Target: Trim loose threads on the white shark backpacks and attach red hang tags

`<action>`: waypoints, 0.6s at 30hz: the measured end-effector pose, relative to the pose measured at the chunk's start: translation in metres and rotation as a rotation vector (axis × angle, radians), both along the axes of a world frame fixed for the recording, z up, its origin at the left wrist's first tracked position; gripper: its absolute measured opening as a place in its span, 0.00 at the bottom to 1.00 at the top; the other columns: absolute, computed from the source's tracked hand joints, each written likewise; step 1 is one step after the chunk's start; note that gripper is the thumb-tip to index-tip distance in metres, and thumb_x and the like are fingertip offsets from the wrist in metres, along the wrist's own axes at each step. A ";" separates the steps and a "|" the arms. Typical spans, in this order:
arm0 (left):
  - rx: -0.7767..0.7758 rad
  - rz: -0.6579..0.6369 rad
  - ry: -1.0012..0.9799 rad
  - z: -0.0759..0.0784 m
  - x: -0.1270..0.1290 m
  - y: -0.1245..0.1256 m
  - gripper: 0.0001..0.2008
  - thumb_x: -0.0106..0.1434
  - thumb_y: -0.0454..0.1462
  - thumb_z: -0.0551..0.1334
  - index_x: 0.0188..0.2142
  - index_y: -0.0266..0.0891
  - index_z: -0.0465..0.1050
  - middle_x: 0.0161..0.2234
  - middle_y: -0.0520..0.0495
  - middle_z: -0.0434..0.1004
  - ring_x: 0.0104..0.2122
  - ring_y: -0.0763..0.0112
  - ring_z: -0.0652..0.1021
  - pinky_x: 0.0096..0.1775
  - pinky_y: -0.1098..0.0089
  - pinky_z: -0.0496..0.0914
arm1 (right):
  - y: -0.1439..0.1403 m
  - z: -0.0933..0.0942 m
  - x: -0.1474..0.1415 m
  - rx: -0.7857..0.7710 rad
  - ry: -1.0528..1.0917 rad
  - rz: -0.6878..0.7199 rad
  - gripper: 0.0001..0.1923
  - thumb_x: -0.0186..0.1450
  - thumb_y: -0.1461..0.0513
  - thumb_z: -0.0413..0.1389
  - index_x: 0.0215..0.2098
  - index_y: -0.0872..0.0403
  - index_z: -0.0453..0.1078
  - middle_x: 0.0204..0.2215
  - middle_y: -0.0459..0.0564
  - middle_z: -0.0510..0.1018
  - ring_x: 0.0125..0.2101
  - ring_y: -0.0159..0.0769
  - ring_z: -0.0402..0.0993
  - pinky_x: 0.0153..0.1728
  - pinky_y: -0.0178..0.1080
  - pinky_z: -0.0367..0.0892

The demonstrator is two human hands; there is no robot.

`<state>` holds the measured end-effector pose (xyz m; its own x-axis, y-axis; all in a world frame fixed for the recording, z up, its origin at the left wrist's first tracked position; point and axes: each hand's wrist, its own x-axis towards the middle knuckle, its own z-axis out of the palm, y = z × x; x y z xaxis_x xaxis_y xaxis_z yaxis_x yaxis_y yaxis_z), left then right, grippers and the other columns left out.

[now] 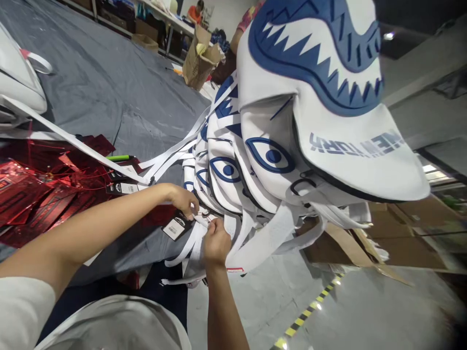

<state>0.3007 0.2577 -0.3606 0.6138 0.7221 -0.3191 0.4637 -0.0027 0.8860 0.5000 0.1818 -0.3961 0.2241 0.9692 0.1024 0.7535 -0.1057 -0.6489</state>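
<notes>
- Tag (175,227) hangs on a white strap (197,238) at the near edge of the table (109,92), below the stacked shark backpacks (277,146)
- Left hand (184,200) pinches the strap, fingers closed
- Right hand (216,241) pinches it just beside, fingertips touching
- Red tags (40,194) lie left, green pen (118,158) among them

Red foil sheets (32,194), a green pen (117,158), cardboard box (199,58).

Small item pinched between left hand (184,200) and right hand (216,241) too small to tell; fingertips hidden.
</notes>
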 end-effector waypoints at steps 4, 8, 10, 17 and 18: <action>0.094 0.266 -0.167 -0.026 -0.003 -0.028 0.22 0.53 0.33 0.68 0.49 0.36 0.71 0.26 0.54 0.75 0.27 0.73 0.75 0.32 0.74 0.69 | 0.001 0.009 0.001 0.123 0.026 0.052 0.10 0.65 0.61 0.48 0.34 0.54 0.71 0.39 0.58 0.78 0.41 0.44 0.74 0.44 0.42 0.64; 0.284 0.594 -0.262 -0.055 0.018 -0.050 0.07 0.64 0.34 0.60 0.41 0.34 0.70 0.34 0.48 0.76 0.34 0.73 0.75 0.39 0.73 0.69 | 0.013 0.004 -0.001 0.185 0.164 0.106 0.14 0.66 0.56 0.49 0.39 0.55 0.71 0.35 0.55 0.80 0.30 0.38 0.76 0.37 0.40 0.69; 0.355 0.645 -0.302 -0.062 0.027 -0.055 0.06 0.65 0.35 0.59 0.41 0.34 0.71 0.37 0.46 0.77 0.37 0.72 0.76 0.41 0.73 0.70 | 0.019 0.000 -0.003 0.196 0.226 0.139 0.16 0.67 0.53 0.48 0.39 0.56 0.70 0.34 0.55 0.81 0.25 0.36 0.75 0.31 0.38 0.70; 0.668 0.458 -0.204 -0.051 0.028 -0.067 0.06 0.65 0.34 0.61 0.37 0.39 0.78 0.46 0.42 0.78 0.49 0.61 0.74 0.54 0.59 0.64 | 0.027 0.007 0.002 0.222 0.215 0.392 0.15 0.66 0.56 0.51 0.38 0.54 0.77 0.30 0.51 0.80 0.30 0.38 0.75 0.38 0.41 0.71; 0.745 0.403 -0.147 -0.049 0.028 -0.068 0.07 0.66 0.34 0.60 0.38 0.40 0.78 0.47 0.41 0.78 0.50 0.60 0.73 0.55 0.57 0.64 | 0.027 0.009 0.004 0.232 0.181 0.443 0.15 0.65 0.57 0.50 0.38 0.54 0.78 0.33 0.52 0.81 0.33 0.39 0.76 0.40 0.42 0.71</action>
